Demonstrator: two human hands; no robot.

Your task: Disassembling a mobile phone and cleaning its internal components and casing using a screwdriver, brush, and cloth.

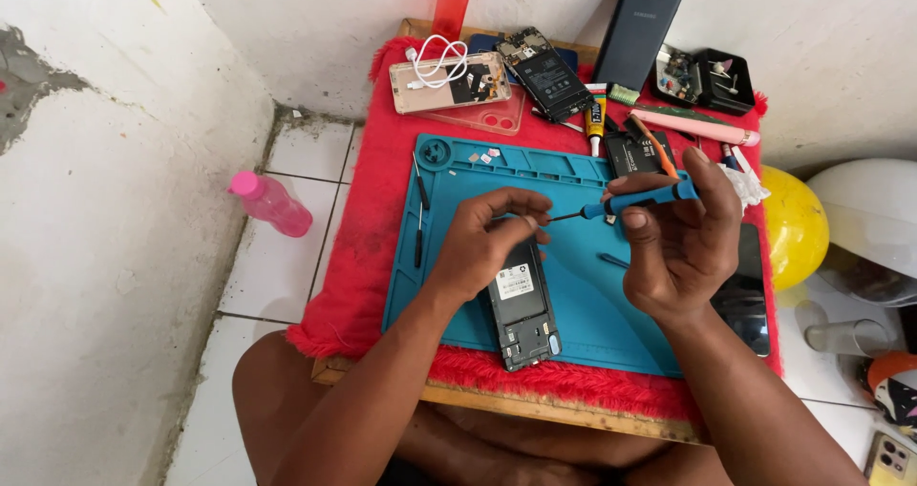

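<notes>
Opened phone (522,309) on the blue mat (583,300).
Right hand (680,247) fingers grasp a screwdriver (626,202); left hand (487,243) fingers pinch its tip; glue tube (595,123), phones crowd the tabletop's far edge.

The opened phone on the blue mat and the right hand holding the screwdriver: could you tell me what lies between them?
In the head view, only bare blue mat lies between the opened phone and the right hand gripping the screwdriver.

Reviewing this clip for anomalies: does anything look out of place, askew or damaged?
Only mildly: a pink bottle lies on its side on the floor tiles, off the red cloth. The opened phone under the left hand sits backless and slightly askew on the blue mat.
</notes>
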